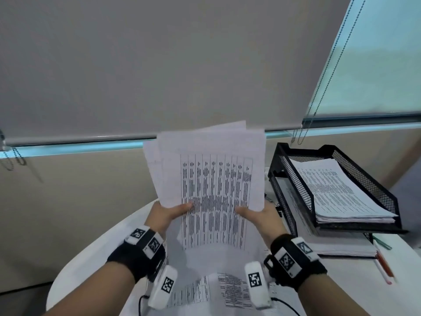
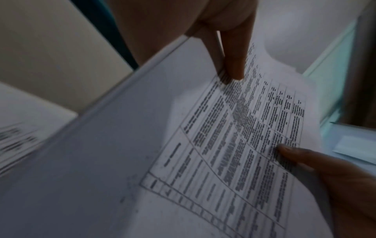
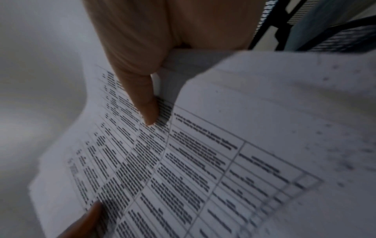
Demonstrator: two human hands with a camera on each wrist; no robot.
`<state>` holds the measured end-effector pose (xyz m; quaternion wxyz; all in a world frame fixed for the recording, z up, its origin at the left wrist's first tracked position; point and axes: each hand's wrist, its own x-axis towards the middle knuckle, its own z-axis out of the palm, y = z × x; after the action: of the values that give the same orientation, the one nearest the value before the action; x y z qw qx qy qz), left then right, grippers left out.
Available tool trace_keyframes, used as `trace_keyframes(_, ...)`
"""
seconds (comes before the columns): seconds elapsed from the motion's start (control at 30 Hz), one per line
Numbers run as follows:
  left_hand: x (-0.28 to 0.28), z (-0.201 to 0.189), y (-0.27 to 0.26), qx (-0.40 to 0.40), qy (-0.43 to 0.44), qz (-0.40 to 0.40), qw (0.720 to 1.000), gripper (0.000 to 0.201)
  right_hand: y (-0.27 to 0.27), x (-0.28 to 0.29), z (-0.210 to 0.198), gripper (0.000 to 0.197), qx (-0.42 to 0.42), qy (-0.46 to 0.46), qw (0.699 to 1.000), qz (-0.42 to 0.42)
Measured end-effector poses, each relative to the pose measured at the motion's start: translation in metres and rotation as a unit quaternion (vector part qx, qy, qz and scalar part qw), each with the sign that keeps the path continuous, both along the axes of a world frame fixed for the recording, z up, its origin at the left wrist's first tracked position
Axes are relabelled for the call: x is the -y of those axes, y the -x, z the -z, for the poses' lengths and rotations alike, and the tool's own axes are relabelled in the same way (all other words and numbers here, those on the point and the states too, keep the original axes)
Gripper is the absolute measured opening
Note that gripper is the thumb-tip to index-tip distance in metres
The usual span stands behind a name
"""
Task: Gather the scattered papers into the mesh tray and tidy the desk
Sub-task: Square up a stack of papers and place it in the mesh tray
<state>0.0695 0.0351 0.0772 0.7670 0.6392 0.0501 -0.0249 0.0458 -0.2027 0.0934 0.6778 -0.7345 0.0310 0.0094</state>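
A loose stack of printed papers (image 1: 211,179) with a table of text stands upright above the white desk (image 1: 91,254). My left hand (image 1: 168,212) grips its left edge, thumb on the front sheet. My right hand (image 1: 257,215) grips the right edge the same way. The left wrist view shows the same stack of papers (image 2: 223,145) with my left thumb (image 2: 234,64) pressed on it; the right wrist view shows the stack (image 3: 183,161) under my right thumb (image 3: 146,104). The black mesh tray (image 1: 369,176) stands to the right, its upper tier holding a pile of sheets (image 1: 337,190).
More printed sheets (image 1: 227,288) lie on the desk below my wrists. A notebook or pad (image 1: 341,249) sits under the tray's front, with pens (image 1: 385,265) beside it at the desk's right edge. A roller blind and window sill run behind.
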Motion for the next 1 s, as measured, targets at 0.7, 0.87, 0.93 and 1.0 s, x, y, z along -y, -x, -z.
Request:
trace_keyframes(0.7, -0.004, -0.024, 0.0, 0.056, -0.004, -0.02, 0.998, 0.073, -0.001, -0.01, -0.028, 0.03, 0.086, -0.057, 0.993, 0.059)
trace_keyframes(0.87, -0.003, -0.03, -0.002, 0.062, -0.009, -0.002, 0.998, 0.072, 0.001, -0.012, -0.044, 0.021, 0.109, -0.082, 0.988, 0.068)
trace_keyframes(0.93, -0.001, -0.033, -0.003, 0.069, -0.012, 0.007, 0.998, 0.082, -0.006, -0.015, -0.047, 0.041, 0.123, -0.091, 0.984, 0.086)
trace_keyframes(1.0, 0.001, -0.036, -0.004, 0.074, -0.025, 0.015, 0.997, 0.074, -0.009, -0.021, -0.051, 0.065, 0.136, -0.093, 0.98, 0.111)
